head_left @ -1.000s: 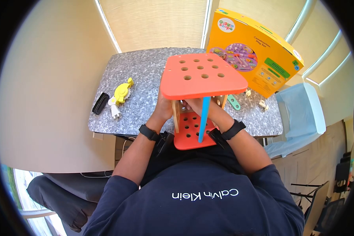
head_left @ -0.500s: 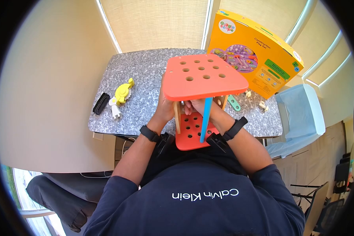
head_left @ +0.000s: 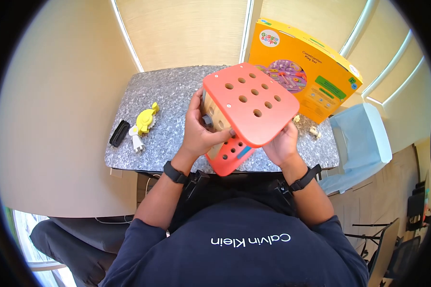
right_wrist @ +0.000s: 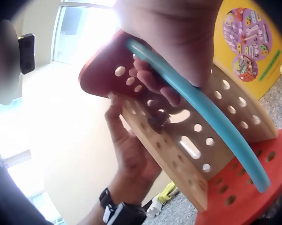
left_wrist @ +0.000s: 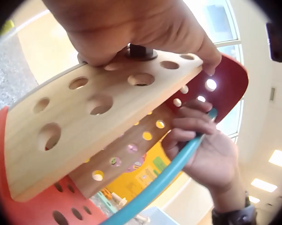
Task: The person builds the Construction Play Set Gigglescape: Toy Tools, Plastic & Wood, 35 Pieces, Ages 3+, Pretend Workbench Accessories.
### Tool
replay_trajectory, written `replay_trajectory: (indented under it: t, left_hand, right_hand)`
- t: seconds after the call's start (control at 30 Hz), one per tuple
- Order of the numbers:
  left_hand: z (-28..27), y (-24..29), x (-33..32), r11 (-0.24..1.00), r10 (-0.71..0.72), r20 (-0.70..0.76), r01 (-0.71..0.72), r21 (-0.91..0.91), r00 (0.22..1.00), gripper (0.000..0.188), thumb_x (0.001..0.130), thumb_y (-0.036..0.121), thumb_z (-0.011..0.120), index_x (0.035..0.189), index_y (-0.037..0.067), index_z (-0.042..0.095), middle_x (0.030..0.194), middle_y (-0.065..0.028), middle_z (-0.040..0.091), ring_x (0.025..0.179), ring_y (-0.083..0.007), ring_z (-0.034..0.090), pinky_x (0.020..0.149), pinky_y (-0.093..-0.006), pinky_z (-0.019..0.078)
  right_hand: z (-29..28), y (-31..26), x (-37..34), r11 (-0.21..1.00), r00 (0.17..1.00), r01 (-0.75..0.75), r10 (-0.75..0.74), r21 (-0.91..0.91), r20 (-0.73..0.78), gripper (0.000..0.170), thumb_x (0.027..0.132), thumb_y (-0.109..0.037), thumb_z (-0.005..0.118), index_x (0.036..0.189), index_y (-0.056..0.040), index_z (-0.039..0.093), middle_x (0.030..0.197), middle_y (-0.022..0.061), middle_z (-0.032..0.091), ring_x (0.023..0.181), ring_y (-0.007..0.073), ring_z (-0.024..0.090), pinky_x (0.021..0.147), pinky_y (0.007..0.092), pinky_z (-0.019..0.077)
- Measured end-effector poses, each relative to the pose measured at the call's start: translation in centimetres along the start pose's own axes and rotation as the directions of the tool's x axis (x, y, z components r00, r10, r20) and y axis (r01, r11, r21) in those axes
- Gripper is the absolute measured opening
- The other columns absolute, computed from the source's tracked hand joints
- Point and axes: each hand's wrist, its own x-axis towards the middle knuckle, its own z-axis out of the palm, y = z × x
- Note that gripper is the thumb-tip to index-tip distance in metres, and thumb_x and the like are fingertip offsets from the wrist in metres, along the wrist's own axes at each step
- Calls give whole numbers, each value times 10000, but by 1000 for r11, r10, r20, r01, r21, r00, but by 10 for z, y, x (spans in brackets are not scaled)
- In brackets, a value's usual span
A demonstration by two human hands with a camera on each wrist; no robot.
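A toy toolbox with red end panels [head_left: 261, 107], holed wooden boards [left_wrist: 85, 105] and a blue rod handle [right_wrist: 216, 117] is held up tilted over the table's front edge. My left hand [head_left: 198, 134] grips one wooden board, its thumb at the edge of the upper red panel. Beside that hand a dark grey bolt [head_left: 207, 120] stands out of a board hole. A dark grey piece [right_wrist: 157, 121] shows on the board's inner side. My right hand [left_wrist: 211, 150] curls round the blue handle near the upper end panel, which partly covers the hand in the head view.
On the speckled table [head_left: 163, 86] a yellow toy piece with a white part [head_left: 146, 119] and a black case [head_left: 119, 133] lie at left. A yellow play set box [head_left: 311, 62] stands at back right, small pale pieces [head_left: 314, 132] near it. A blue-covered chair [head_left: 361, 143] is at right.
The toolbox has turned and tilted, bringing its left board and the grey bolt into view. My right hand has moved from inside the toolbox to its right side; my left thumb now shows.
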Motion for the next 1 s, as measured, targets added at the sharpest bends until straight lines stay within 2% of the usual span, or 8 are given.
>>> replay_trajectory:
  t: [0.2,0.33,0.43,0.5,0.53,0.6,0.83,1.0]
  left_hand:
    - [-6,27,6,858,174,20,-161,487,985,1089,602,265,979,1490,29,393,1337,-110,565,1260,-226,583,1051,-375,533]
    - [-2,40,5,496,331,115,-276,823,937,1056,560,327,995,1432,63,460,1248,-84,546,1208,-266,515,1050,-447,423]
    - [-4,32,4,388,354,132,-274,880,926,1041,553,398,990,1413,82,496,1189,-87,531,1165,-290,494,1030,-481,334]
    - [-4,27,4,374,392,125,-282,883,912,1029,559,444,981,1407,94,514,1153,-88,523,1142,-294,494,1014,-492,292]
    - [-4,26,3,360,401,111,-267,894,910,1023,570,456,975,1410,97,516,1153,-86,523,1140,-291,497,1016,-490,287]
    - [-1,25,1,349,409,93,-250,903,908,1017,580,468,969,1414,99,518,1153,-85,523,1137,-287,500,1017,-489,283]
    - [12,14,-8,256,426,85,-210,944,901,930,647,481,938,1384,70,547,1166,-90,563,1124,-301,532,1020,-489,319]
    - [15,7,-7,201,432,107,-212,957,895,886,672,501,923,1365,74,570,1153,-77,565,1081,-280,551,982,-488,320]
  right_hand:
    - [-20,-2,15,999,999,-40,40,-16,-4,489,1058,-324,383,1423,-44,550,1408,123,624,1321,258,582,1156,450,429]
    - [-25,-9,24,991,995,-80,73,110,65,488,1032,-274,423,1448,-40,527,1396,119,619,1301,272,588,1149,448,435]
    - [-10,-4,24,967,985,-164,170,-196,11,489,1024,-256,495,1462,-39,511,1419,133,591,1294,279,570,1146,441,425]
    - [-8,9,24,665,972,196,-229,-720,53,520,1010,-262,567,1480,-49,504,1404,161,565,1302,299,539,1141,436,409]
    - [-10,7,25,665,972,196,-228,-721,54,520,1010,-262,567,1480,-49,504,1404,161,565,1302,299,539,1141,436,409]
    - [-15,2,26,16,788,562,-312,-827,530,575,997,-303,638,1502,-68,496,1365,191,547,1327,323,507,1144,432,391]
    - [21,-6,20,3,779,573,-315,-820,543,624,860,-238,850,1405,-64,599,1318,184,571,1308,327,545,1097,444,451]
    - [-4,11,41,178,751,610,-438,-772,493,580,747,-136,937,1263,-61,683,1266,101,602,1185,269,623,995,401,524]
